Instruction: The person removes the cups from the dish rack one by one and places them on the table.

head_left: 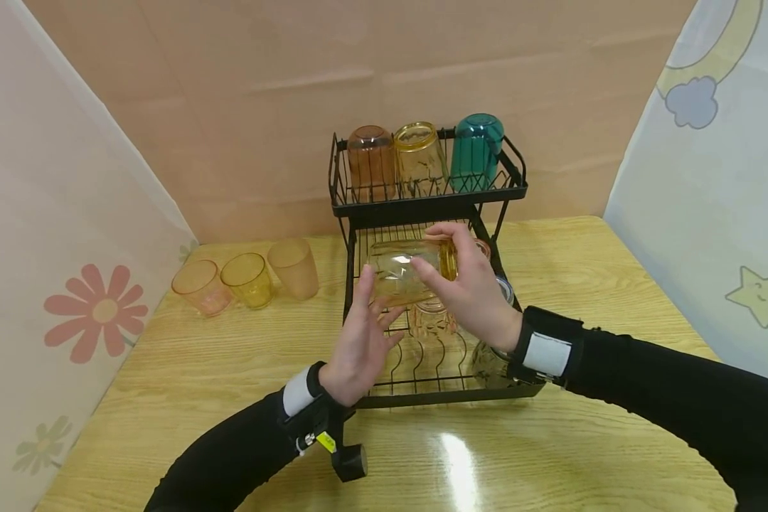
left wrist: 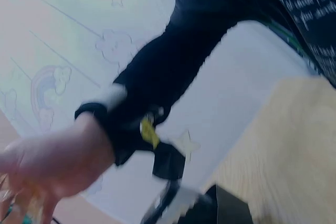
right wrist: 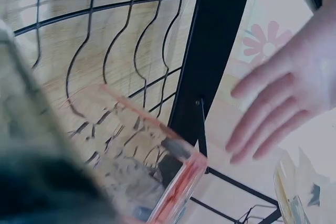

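A pale yellow drinking glass lies sideways in the air over the lower tier of a black two-tier dish rack. My right hand grips it near its thick amber end, thumb on the near side and fingers over the top. At the glass's other end, my left hand stands with palm turned up and fingers extended; the right wrist view shows those fingers straight. Below the held glass, a pink-tinted glass sits in the lower tier. A grey glass stands at that tier's right side, partly behind my right wrist.
The upper tier holds an upturned brown-orange glass, a yellow glass and a teal glass. Left of the rack on the wooden table stand a pink glass, an amber glass and a frosted peach cup.
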The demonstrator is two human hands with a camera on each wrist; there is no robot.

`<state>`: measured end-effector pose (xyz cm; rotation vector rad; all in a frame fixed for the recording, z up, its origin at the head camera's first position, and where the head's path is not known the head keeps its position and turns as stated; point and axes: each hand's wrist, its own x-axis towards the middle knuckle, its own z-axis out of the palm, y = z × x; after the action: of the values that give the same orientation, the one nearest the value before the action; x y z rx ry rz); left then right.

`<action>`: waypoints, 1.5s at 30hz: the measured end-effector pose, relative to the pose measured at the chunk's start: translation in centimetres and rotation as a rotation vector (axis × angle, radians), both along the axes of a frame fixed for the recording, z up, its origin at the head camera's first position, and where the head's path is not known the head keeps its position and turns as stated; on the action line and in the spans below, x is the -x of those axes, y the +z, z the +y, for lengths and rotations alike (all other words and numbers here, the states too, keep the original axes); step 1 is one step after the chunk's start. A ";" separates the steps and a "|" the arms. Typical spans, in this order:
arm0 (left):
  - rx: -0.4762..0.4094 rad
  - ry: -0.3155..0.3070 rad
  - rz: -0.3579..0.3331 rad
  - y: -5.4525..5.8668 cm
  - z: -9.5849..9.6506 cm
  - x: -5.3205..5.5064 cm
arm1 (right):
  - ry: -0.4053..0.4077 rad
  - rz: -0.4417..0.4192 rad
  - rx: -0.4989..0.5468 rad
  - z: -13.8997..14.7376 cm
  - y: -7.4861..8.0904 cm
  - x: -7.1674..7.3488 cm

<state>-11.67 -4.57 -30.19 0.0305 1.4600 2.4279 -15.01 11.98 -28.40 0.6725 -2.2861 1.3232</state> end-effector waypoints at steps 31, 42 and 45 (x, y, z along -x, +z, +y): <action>-0.173 0.244 -0.031 0.9 0.6 1.6 | 0.076 -0.042 -0.053 -2.5 -0.6 -1.0; 0.127 0.181 -0.019 -1.5 -3.3 1.1 | 0.161 -0.049 -0.618 -1.2 -0.6 -2.4; 0.178 0.189 -0.029 -1.9 -4.7 0.9 | 0.229 -0.028 -0.736 -0.6 -0.5 -2.8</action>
<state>-12.62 -9.31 -32.10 -0.1890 1.7299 2.4191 -12.21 11.42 -28.89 1.1736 -2.7771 0.5268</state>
